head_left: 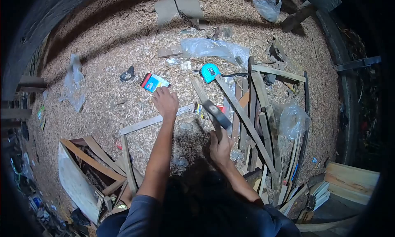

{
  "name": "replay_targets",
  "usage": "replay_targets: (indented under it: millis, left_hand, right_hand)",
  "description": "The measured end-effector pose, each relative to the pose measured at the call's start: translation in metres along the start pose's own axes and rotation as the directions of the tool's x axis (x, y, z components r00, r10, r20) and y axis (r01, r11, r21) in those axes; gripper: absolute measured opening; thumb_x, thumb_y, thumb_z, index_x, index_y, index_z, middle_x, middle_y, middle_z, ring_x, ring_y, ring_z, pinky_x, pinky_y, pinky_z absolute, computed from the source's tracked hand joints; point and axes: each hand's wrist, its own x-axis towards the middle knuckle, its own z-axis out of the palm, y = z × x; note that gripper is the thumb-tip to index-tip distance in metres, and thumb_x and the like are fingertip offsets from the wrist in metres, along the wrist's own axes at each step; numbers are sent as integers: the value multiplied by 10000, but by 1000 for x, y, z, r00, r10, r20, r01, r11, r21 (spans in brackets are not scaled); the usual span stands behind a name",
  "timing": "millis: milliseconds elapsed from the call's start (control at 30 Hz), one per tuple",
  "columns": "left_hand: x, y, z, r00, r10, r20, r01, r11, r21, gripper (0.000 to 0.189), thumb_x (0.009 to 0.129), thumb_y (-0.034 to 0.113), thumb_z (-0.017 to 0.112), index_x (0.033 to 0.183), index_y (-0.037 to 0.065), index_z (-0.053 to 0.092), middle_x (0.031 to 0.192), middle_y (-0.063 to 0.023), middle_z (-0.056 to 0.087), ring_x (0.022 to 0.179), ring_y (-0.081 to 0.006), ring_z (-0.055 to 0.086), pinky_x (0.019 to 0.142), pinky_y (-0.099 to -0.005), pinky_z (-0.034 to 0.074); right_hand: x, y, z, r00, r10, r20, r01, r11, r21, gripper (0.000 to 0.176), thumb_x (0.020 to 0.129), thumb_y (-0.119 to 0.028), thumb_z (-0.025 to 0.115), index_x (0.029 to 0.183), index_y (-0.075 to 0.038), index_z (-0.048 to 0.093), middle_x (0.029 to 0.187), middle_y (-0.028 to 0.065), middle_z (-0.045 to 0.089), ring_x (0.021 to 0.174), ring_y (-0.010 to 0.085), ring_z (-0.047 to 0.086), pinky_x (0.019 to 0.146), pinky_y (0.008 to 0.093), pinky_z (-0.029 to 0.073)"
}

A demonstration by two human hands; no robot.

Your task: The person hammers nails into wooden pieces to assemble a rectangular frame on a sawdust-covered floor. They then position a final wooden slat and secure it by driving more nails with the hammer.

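While the right hand (221,147) is wrapped shut around the hammer (217,114), the left hand (166,103) is at the blue-red packet (153,82), fingers slightly bent; can't tell if they pinch it. Teal tape measure (210,72) sits near the packet, over wood shavings (123,56).

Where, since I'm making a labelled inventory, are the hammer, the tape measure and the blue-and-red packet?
Hammer (218,115), head view, on its dark head.
Tape measure (210,72), head view, on its turquoise case.
Packet (152,83), head view, on its blue part.
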Motion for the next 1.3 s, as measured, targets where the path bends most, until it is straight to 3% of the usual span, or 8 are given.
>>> replay_targets:
  millis: [133, 300, 400, 500, 833, 900, 1233, 1300]
  left_hand:
    - [3, 0, 1, 1000, -11, -5, 11, 1000, -15, 304, 812, 268, 569, 1024, 53, 544, 1077, -125, 503, 1068, -301, 474, 905, -455, 367]
    - [6, -1, 3, 1000, 6, -19, -6, 1000, -13, 304, 806, 270, 576, 1017, 54, 543, 1061, -128, 507, 1065, -305, 475, 902, -463, 365]
    - [3, -3, 9, 1000, -13, -17, 13, 1000, -4, 297, 803, 266, 579, 1009, 56, 543, 1062, -131, 508, 1060, -311, 475, 896, -462, 368]
    - [-5, -4, 7, 999, 11, -42, -10, 1000, 29, 306, 786, 266, 595, 993, 45, 545, 1054, -130, 519, 1039, -303, 488, 862, -453, 380]
    - [4, 1, 3, 1000, -12, -7, 12, 1000, -16, 323, 802, 269, 557, 1040, 50, 557, 1065, -137, 510, 1061, -310, 477, 909, -465, 364]
    - [-5, -1, 5, 1000, -12, -2, 12, 1000, -13, 324, 805, 273, 557, 1041, 51, 553, 1064, -137, 509, 1063, -310, 475, 909, -463, 363]
    - [7, -1, 1, 1000, -10, -24, 10, 1000, 6, 293, 790, 251, 557, 997, 44, 547, 1042, -130, 512, 1048, -296, 480, 890, -451, 368]
    - [-1, -2, 1, 1000, -16, -11, 16, 1000, 2, 293, 789, 249, 566, 996, 43, 548, 1043, -130, 514, 1050, -295, 479, 890, -449, 368]
  right_hand:
    - [-26, 107, 42, 908, 329, 260, -150, 833, -532, 172, 916, -142, 568, 1019, -22, 501, 741, 296, 607, 675, 506, 591, 576, 564, 425]
    - [-17, 56, 20, 898, 362, 249, -222, 863, -454, 206, 936, -175, 559, 1031, -7, 487, 726, 284, 606, 675, 498, 599, 560, 555, 424]
    - [-10, 24, 7, 998, -4, 59, 5, 1000, -15, 218, 945, -149, 543, 1080, 9, 481, 690, 270, 605, 650, 475, 610, 519, 524, 428]
    - [-30, 99, 42, 913, 326, 245, -225, 904, -364, 262, 974, -263, 541, 998, -2, 529, 660, 282, 572, 638, 467, 604, 553, 510, 429]
    - [-15, 53, 27, 999, 50, -20, -51, 999, -20, 198, 968, -216, 543, 1004, -23, 516, 710, 270, 613, 665, 475, 607, 567, 548, 432]
    - [-24, 100, 46, 937, 240, 254, -70, 841, -536, 251, 978, -262, 512, 1037, -18, 517, 717, 285, 611, 673, 491, 601, 586, 575, 426]
    - [-3, 31, 17, 998, 65, 2, -65, 998, -13, 188, 965, -174, 560, 1017, 6, 548, 733, 265, 619, 678, 476, 610, 568, 478, 465]
    - [-23, 97, 41, 959, 201, 201, -116, 921, -372, 236, 966, -213, 554, 1006, 19, 548, 709, 269, 617, 669, 483, 606, 577, 525, 456]
